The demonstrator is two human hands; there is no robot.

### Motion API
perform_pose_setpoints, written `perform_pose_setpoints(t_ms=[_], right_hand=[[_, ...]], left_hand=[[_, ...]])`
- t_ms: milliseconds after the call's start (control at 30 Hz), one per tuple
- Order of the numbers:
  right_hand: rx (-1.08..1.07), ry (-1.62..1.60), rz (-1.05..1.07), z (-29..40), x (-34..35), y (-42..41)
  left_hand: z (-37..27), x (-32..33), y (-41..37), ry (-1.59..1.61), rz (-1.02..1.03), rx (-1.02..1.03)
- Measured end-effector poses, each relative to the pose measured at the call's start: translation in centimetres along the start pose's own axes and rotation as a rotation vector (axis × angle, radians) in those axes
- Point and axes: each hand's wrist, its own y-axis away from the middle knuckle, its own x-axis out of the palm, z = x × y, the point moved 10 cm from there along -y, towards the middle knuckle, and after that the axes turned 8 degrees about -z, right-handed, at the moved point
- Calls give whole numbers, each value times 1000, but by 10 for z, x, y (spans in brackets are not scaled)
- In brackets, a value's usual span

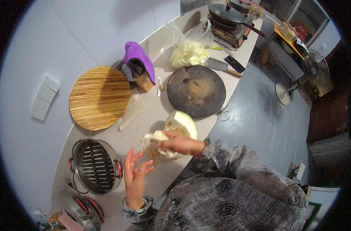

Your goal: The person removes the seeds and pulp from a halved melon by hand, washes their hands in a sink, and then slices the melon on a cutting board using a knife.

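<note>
My right hand [179,143] is closed on a pale, crumpled piece, perhaps a cloth or melon pulp; blur hides which. Beneath and behind it lies a large cut piece of pale green melon or gourd [185,122], its hollow side partly hidden by the hand. My left hand [136,176] is raised at the left of the right one, fingers spread and holding nothing. Between the hands, a heap of small brown seeds or bits [155,156] is scattered over the pale countertop [126,147]. Just beyond the gourd is a round dark chopping board [196,92].
A round slatted wooden lid [100,98] leans on the wall. Near it are an electric pan [96,166], a purple cloth [139,57] and a plastic bag of pale pieces [189,53]. A cleaver [218,65] and a phone [234,63] lie near the counter's edge.
</note>
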Motion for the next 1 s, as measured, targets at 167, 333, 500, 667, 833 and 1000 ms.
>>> perform_pose_setpoints(t_ms=[167,333,500,667,833,1000], right_hand=[[-148,89,-80,96,-149,-45],[-156,509,-423,196,-315,-118],[-323,1103,-557,309,-402,-211],[-477,1962,-510,324,-419,-286],[-543,2043,-414,287,-421,-313],[-716,1715,163,262,-418,-323]], left_hand=[[43,12,-5,25,-152,-152],[88,9,11,55,-300,-266],[96,11,15,50,-448,-339],[105,16,10,42,-474,-356],[110,19,16,18,-521,-362],[122,17,17,1,-549,-426]])
